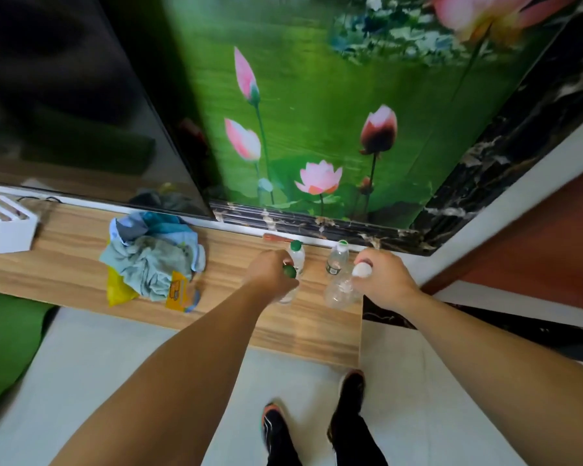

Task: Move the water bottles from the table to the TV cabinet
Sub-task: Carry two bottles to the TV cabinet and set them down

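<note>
At the far left of the wooden TV cabinet (81,250) sits a white slatted box (4,227), under the dark TV screen (64,105). Next comes a heap of crumpled cloth (152,257) on a yellow bag (118,290). The left hand (271,274) is closed around the neck of a green-capped bottle (289,271) whose base is hidden; just behind it stands another green-capped bottle (297,253). A clear bottle with a pale cap (337,260) stands nearer the wall. The right hand (384,277) grips a white-capped clear bottle (342,290) at the cabinet's right end.
</note>
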